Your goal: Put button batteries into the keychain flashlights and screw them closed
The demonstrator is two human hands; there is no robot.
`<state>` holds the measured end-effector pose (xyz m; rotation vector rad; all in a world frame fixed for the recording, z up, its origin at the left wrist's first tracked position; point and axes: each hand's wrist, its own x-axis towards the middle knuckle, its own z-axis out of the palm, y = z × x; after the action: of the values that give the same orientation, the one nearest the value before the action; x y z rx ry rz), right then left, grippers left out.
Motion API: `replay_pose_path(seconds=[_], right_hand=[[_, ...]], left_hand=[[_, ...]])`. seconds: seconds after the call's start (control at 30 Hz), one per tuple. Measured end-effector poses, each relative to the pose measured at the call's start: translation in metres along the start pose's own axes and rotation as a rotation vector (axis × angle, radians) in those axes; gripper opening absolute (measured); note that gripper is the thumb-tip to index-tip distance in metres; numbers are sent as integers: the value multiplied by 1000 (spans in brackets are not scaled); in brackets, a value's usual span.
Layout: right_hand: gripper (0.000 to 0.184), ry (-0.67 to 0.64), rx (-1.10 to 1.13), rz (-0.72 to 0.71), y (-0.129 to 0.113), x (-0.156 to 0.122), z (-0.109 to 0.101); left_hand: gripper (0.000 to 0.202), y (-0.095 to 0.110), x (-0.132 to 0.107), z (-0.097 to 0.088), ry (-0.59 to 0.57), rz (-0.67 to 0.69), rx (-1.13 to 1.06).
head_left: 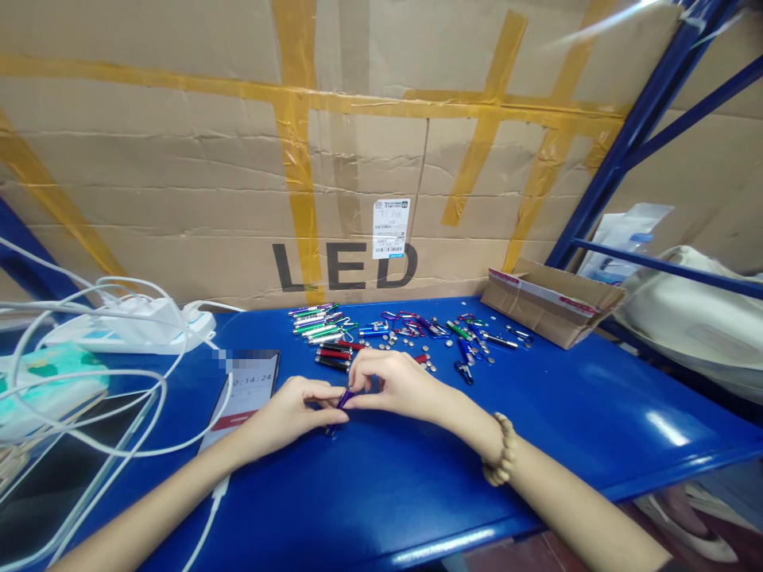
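Observation:
Both hands meet over the blue tabletop (417, 477). My left hand (292, 411) pinches the lower end of a small purple keychain flashlight (344, 399). My right hand (398, 383) closes its fingertips on the upper end of the same flashlight. A bead bracelet (504, 451) circles my right wrist. Just beyond the hands lie rows of finished small flashlights (319, 326) in green, silver, red and black.
Loose button batteries and carabiner clips (453, 338) are scattered behind my right hand. A phone (247, 389) showing a timer lies at the left, with a white power strip (140, 327) and cables (89, 381) beyond. An open cardboard box (551, 302) stands at the right, a big carton (358, 143) behind.

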<state>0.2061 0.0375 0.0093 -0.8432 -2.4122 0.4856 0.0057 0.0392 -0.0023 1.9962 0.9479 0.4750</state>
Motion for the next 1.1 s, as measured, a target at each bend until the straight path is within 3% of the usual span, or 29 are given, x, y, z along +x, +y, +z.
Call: replay_pose_path(seconds=[0.37, 0.5, 0.6, 0.7, 0.77, 0.87, 0.97, 1.1], right_hand=[[16, -11, -29, -8, 0, -1, 0], [18, -33, -38, -16, 0, -1, -7], [23, 30, -84, -15, 7, 1, -19], [25, 185, -255, 178, 26, -1, -39], [22, 224, -459, 471, 45, -7, -55], [18, 243, -545, 680, 73, -23, -80], [15, 198, -559, 821, 92, -39, -97], [12, 71, -481, 862, 99, -48, -105]], left_hand=[[15, -5, -1, -1, -29, 49, -6], [17, -6, -1, -1, -28, 14, -28], [20, -6, 0, -1, -27, -24, -57], [28, -6, 0, 0, -21, -70, -94], [29, -5, 0, 0, -20, -84, -101], [30, -4, 1, 0, -23, -85, -109], [32, -4, 1, 0, -27, -81, -108], [32, -2, 1, 0, -27, -83, -86]])
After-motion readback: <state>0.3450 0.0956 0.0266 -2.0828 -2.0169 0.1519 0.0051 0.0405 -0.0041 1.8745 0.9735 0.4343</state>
